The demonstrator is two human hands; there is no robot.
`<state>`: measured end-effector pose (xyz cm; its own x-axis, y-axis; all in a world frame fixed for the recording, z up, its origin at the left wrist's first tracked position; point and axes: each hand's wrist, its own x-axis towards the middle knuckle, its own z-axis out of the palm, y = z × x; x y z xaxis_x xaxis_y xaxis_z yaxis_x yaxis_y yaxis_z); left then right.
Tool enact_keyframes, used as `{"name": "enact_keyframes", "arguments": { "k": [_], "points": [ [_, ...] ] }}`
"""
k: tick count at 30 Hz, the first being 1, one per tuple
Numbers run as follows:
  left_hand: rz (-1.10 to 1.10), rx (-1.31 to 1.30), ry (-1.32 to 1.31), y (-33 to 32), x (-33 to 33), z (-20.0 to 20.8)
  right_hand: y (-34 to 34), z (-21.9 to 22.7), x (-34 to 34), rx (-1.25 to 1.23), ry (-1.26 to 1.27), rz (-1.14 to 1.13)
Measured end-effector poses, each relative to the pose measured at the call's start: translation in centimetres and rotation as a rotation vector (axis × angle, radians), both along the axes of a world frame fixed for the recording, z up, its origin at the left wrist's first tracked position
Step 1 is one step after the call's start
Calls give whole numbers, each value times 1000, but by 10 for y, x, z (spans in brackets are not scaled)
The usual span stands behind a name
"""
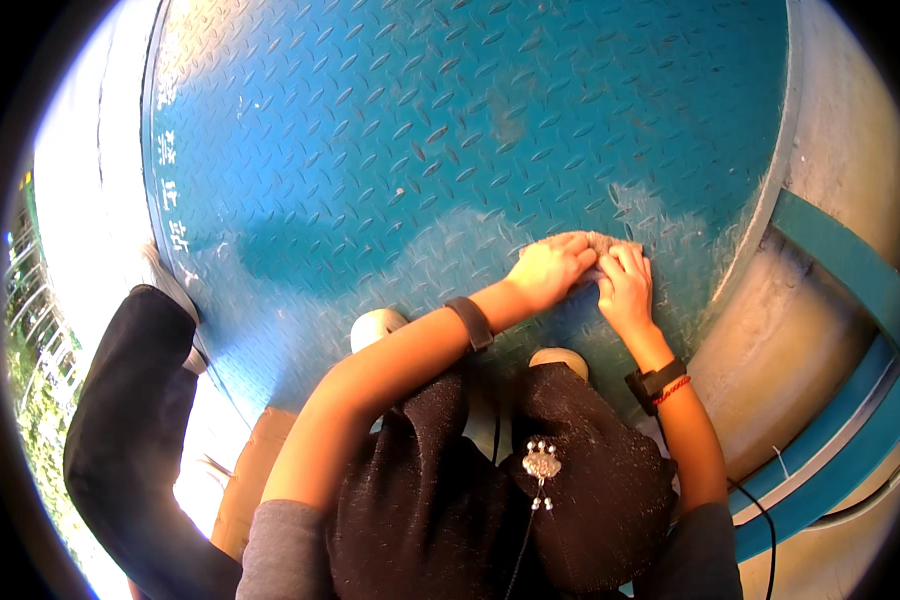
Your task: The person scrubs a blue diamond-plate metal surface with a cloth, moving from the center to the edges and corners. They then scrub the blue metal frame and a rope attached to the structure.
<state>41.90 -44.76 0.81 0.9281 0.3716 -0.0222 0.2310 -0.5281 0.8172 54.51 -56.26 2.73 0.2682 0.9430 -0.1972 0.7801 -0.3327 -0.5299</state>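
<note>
At the far left, another person's dark-trousered leg (125, 390) stands near the blue tread-plate floor (420, 130), and a step inward could crowd the wearer's space. Further right, the wearer's left shoe (375, 328) might slip if the pale, hazy patch (450, 245) is wet, though I cannot tell whether it is. The left hand (553, 270) presses down with fingers curled over the cloth (610, 243); its knuckles could scrape the raised tread if the fabric bunches. The right hand (625, 290), beside it, grips the same cloth with bent fingers, and pulling unevenly could tear it or snag it on the ridges. The cloth lies on the floor beneath both hands, brownish-pink, crumpled and apparently soft, its left part mostly covered and its upper edge showing toward the right.
</note>
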Motion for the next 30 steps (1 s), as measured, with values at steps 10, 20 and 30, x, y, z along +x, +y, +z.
{"name": "enact_keyframes", "arguments": {
  "k": [10,20,30],
  "points": [
    [-268,285,-118,21,-8,1,3,-1,-1,66,-14,-44],
    [46,297,-27,72,87,-1,72,-8,76,99,-68,-51],
    [-236,102,63,17,43,12,4,2,41,-22,33,36]
  ]
}}
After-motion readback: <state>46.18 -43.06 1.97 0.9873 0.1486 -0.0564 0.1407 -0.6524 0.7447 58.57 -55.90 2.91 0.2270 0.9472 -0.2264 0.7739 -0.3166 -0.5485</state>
